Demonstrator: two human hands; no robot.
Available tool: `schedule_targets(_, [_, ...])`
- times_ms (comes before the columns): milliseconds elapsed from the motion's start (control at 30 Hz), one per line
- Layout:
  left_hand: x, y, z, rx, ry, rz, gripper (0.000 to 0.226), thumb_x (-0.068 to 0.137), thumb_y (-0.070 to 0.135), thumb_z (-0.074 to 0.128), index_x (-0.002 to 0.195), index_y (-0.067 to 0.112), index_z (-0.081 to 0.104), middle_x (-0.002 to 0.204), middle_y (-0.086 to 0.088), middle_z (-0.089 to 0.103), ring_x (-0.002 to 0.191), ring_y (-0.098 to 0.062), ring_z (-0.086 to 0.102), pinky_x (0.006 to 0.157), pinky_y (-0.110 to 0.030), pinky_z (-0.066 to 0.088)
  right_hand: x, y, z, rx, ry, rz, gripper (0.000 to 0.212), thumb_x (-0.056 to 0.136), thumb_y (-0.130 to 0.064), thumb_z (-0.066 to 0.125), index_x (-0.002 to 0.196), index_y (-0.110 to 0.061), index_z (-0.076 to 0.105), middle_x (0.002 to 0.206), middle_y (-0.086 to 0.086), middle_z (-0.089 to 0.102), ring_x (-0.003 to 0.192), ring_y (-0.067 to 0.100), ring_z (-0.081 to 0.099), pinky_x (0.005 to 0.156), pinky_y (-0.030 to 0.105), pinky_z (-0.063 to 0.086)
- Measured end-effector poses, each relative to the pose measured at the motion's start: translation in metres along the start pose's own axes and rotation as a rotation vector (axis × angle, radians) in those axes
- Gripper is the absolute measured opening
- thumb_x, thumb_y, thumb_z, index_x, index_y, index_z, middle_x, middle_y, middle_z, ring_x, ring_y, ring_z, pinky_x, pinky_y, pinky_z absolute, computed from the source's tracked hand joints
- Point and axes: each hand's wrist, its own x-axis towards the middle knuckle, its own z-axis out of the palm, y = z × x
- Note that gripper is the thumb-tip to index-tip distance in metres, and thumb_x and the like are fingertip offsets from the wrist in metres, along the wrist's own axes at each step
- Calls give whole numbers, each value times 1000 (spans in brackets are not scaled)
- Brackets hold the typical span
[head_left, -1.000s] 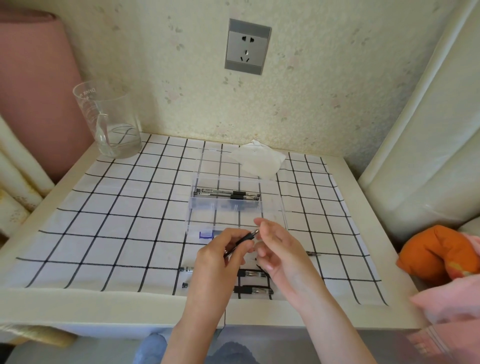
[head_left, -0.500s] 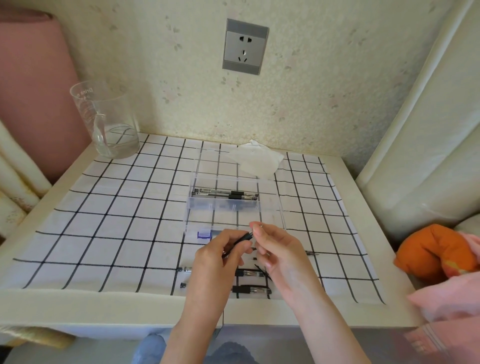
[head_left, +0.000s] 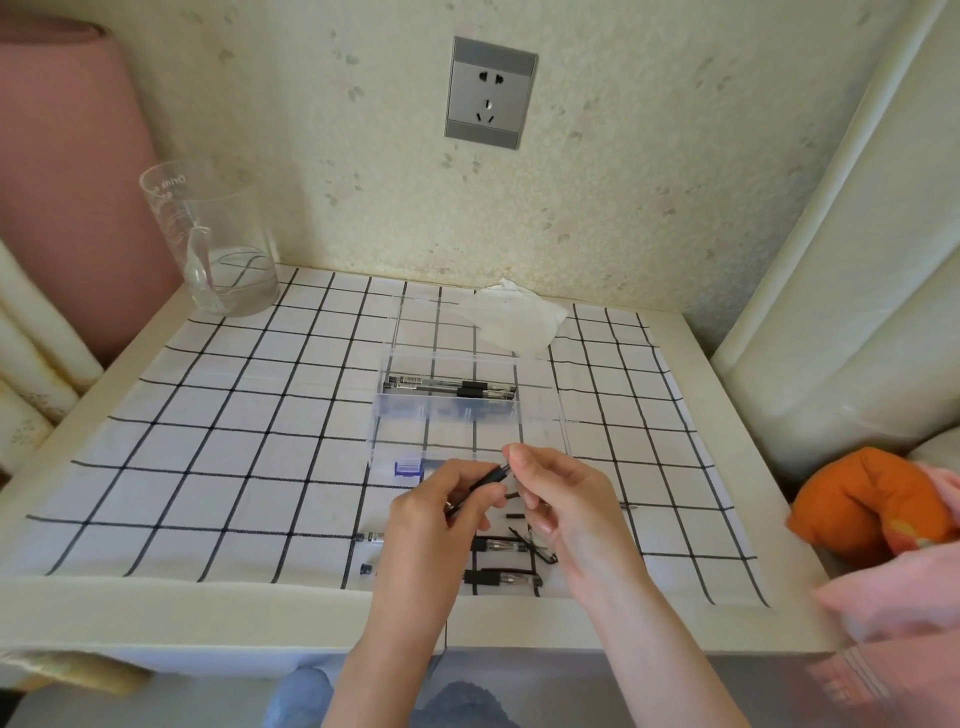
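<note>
The left hand hovers low over the front of the white worktop, fingers curled, its grip clamped round a slim black pen that slants up to the right. The right hand pinches the pen's upper end between thumb and forefinger. Just behind stands a clear plastic box holding boxed pens. 2 clear-barrelled pens lie under the hands on the black-grid cloth. A clear measuring cup stands far left.
</note>
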Motion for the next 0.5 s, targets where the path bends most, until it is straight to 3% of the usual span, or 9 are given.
schedule_targets(100, [0,0,1,6,-2,0,23,84,20,63,84,43,59,75,17,67,62,-5,59,60,-9,46,-3,-2,-1,-73,14,-45,29,66,-36,73,83,-14,75,52,-2,46,49,10,36,43,18,28])
schedule_targets(200, [0,0,0,1,27,1,17,86,22,60,82,39,60,73,14,66,57,-6,58,56,-11,45,-6,-9,-12,-158,10,-77,27,74,-39,70,93,-20,74,64,-2,56,51,8,42,45,17,31])
schedule_targets(267, [1,-1,-3,-20,61,-7,12,87,24,59,84,35,60,71,11,65,53,-6,56,53,-13,44,-6,-10,-26,-319,67,-128,17,80,-34,68,92,-23,72,72,-12,66,56,0,54,52,11,41])
schedule_targets(333, [2,-1,-5,-29,68,-23,11,86,27,58,85,38,59,72,11,65,48,-6,54,51,-17,46,-8,-5,-40,-545,87,-165,6,81,-27,70,86,-24,72,79,-12,70,68,-4,60,63,9,45])
schedule_targets(400, [2,0,-5,-28,54,-35,14,86,30,58,86,43,57,72,12,64,45,-5,52,50,-19,48,-13,9,-48,-740,64,-154,3,80,-25,72,82,-26,70,82,-9,69,74,-1,58,66,13,43])
schedule_targets(500, [2,-1,-4,23,54,-11,12,85,32,57,88,44,56,70,15,64,48,-3,50,50,-12,42,-19,27,-51,-889,50,-144,6,78,-29,73,83,-27,69,84,-9,65,74,-4,55,66,12,42])
